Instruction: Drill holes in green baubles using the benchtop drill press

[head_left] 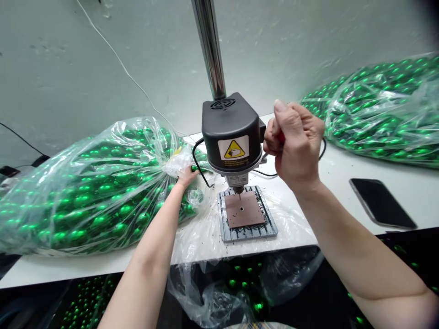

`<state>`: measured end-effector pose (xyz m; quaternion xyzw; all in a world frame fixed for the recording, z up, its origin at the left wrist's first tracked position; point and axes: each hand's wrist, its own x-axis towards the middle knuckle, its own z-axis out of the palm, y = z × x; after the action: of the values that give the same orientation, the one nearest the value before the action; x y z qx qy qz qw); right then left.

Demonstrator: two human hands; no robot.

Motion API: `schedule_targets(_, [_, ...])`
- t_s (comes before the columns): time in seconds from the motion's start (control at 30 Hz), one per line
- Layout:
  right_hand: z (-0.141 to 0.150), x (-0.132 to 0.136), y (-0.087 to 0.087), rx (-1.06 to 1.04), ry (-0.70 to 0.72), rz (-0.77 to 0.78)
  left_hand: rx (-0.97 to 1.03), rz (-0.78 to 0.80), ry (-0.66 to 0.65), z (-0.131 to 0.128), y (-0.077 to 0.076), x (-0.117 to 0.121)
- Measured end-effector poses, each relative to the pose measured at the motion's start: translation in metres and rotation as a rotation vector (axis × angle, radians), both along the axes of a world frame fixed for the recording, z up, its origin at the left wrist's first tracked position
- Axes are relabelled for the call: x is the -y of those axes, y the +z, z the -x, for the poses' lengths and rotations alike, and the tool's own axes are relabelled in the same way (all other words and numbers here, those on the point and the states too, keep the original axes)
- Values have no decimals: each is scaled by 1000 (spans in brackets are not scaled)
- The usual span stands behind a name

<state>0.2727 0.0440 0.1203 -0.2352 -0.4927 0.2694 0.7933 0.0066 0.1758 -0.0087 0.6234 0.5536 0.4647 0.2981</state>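
Bag (pixel 85 201) of green balls (pixel 124 209) at left; black drill press (pixel 231 123) at centre; right hand (pixel 297 141) apparently clamped on its red knob (pixel 281 137). Holed brown board (pixel 253 212) near centre; left hand (pixel 187 177) at the bag's right end, fingers partly hidden, grip cannot be told. Drill bit (pixel 240 196) appears just above the hole; dark shavings (pixel 266 206) suggest some drilling done, while how many balls remain cannot be told

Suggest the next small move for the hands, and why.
I'd probably have the left hand bring one green ball from the clear bag to the hole in the brown pad. That hand is at the bag's gathered end, the drill bit points down near that hole with no ball under it, and the right hand is closed beside the drill head.
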Motion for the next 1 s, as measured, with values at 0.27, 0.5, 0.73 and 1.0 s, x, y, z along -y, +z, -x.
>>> schedule_targets(0.27, [1,1,1,-46,6,-28,602,281,-31,22,1,105])
schedule_targets(0.5, [0,-1,0,-67,15,-68,735,390,-186,-8,-6,168])
schedule_targets(0.73, [-1,-6,-1,-42,8,-52,623,396,-217,-44,-29,177])
schedule_targets(1.0, [-1,-7,0,68,-70,13,53,50,-111,-78,-51,174])
